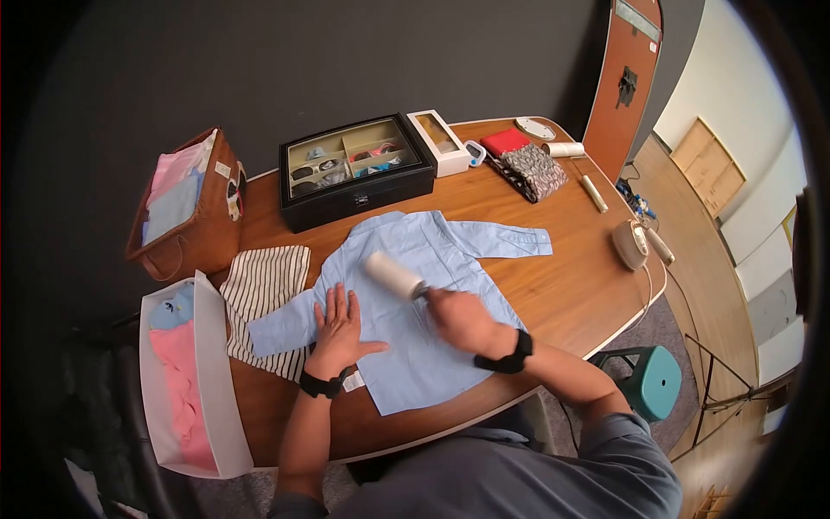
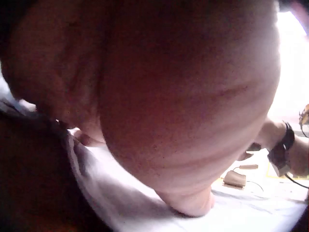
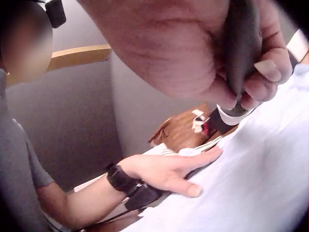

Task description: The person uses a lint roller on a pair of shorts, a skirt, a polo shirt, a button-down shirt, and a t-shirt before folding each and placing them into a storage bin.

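Note:
A light blue long-sleeved shirt [image 1: 411,346] lies spread on the wooden table, one sleeve out to the right and the other to the left. My right hand [image 1: 467,322] grips the dark handle [image 3: 240,46] of a lint roller [image 1: 393,275], its white roll over the upper middle of the shirt. With fingers spread, my left hand [image 1: 339,333] rests on the shirt's left side by the sleeve. Under that sleeve lies a striped black-and-white cloth [image 1: 268,281]. The left wrist view is mostly filled by the left hand [image 2: 188,106].
A white bin [image 1: 212,372] with pink clothing stands at the left, a brown basket [image 1: 194,251] of folded clothes behind it. At the back are a black display case [image 1: 363,195] and a white box [image 1: 450,162]. A corded iron-like device [image 1: 629,245] sits at the right edge.

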Demonstrator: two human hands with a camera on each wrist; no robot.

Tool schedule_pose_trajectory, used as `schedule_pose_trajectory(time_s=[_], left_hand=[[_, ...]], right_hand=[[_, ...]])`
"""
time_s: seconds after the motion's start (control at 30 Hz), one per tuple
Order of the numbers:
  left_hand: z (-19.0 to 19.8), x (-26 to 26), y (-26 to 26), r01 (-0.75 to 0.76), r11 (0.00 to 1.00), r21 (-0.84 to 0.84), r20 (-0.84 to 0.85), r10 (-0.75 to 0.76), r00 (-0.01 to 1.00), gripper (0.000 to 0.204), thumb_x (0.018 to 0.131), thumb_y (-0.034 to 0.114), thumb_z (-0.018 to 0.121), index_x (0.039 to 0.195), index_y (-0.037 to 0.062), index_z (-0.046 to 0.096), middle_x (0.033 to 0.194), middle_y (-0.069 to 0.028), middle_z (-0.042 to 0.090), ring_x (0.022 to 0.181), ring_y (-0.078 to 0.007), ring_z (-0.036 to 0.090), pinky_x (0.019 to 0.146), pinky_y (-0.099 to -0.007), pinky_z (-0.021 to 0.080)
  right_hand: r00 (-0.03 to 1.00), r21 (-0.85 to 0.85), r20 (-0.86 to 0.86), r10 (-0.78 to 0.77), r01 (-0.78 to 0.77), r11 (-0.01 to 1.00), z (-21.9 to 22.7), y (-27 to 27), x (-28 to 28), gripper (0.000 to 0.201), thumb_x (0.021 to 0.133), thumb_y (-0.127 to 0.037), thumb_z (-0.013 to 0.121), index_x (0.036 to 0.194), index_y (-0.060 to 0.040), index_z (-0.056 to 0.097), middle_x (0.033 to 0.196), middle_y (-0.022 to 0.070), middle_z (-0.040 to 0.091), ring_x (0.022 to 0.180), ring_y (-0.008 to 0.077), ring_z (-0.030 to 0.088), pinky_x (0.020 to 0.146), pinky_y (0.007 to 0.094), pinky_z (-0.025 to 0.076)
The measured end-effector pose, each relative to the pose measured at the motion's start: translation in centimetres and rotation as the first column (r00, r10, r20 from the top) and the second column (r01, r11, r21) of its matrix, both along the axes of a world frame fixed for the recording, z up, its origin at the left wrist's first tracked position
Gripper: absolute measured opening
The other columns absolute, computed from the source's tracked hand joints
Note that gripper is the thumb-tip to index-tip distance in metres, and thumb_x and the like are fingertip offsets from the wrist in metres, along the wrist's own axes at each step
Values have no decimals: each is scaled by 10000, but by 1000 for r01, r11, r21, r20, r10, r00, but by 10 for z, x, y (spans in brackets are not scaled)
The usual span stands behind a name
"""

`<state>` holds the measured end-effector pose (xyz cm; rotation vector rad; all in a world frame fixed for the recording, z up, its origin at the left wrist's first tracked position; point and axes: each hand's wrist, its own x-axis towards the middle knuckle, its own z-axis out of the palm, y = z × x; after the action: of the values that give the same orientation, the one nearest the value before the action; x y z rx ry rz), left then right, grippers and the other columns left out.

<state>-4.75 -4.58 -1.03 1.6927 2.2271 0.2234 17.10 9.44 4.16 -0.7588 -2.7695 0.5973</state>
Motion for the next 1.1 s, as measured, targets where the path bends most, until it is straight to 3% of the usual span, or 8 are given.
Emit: schedule_pose_trajectory(time_s=[0.07,0.27,0.53,0.73,0.8,0.93,1.0,1.1], left_hand=[[5,6,-3,-44,999,-29,-25,44,999,1324,640,645,794,1490,-135,144,1548,-393,41,1474,-485,6,1182,-572,49],[7,5,-7,-17,1000,-20,-62,16,998,1312,609,658,797,1511,-73,187,1543,-392,98,1466,-503,60,1181,-577,53],[6,21,-11,148,983,105,-61,-142,988,1230,603,677,787,1520,34,279,1566,-325,150,1467,-472,125,1190,-538,132],[13,18,-16,182,976,117,19,-185,983,962,776,605,705,1478,34,378,1535,-296,282,1446,-444,222,1165,-543,208],[1,11,-14,56,966,253,17,-62,998,776,861,526,654,1430,36,458,1500,-265,374,1423,-415,287,1144,-545,242],[3,5,-16,119,964,239,-188,-74,979,703,866,473,664,1405,52,499,1503,-196,410,1409,-403,316,1134,-561,248],[3,5,-15,88,969,231,-122,-61,991,693,855,467,676,1414,95,503,1526,-175,382,1416,-415,296,1129,-590,239],[12,9,-16,50,993,108,-94,-40,995,724,886,496,636,1468,114,434,1542,-236,320,1433,-460,242,1132,-611,213]], right_hand=[[996,-55,-22,92,-93,994,-2,-19,-31,306,754,-54,616,1039,17,531,898,226,654,823,401,655,704,480,537],[998,64,10,56,-56,996,-47,-24,-56,412,823,-62,547,1187,120,483,897,234,648,717,379,667,607,458,539],[922,168,48,-384,372,913,-50,34,26,422,786,-43,539,1188,75,493,900,240,654,743,406,665,644,483,545],[861,209,26,-508,492,845,-48,68,46,362,792,-26,545,1146,41,509,920,231,654,775,400,661,663,494,537],[855,236,36,-518,496,835,-33,62,34,356,792,-21,546,1142,35,509,925,227,651,772,398,661,656,490,537],[992,182,-74,-107,119,976,-23,15,-11,342,835,-48,542,1171,8,499,919,206,648,729,391,656,610,482,533],[991,140,12,130,-131,981,-16,-6,-29,375,820,-41,544,1187,12,491,913,197,645,722,387,658,607,475,536],[991,126,80,111,-121,985,-39,7,-36,363,818,-41,535,1175,17,504,892,202,646,730,389,661,611,472,539]])
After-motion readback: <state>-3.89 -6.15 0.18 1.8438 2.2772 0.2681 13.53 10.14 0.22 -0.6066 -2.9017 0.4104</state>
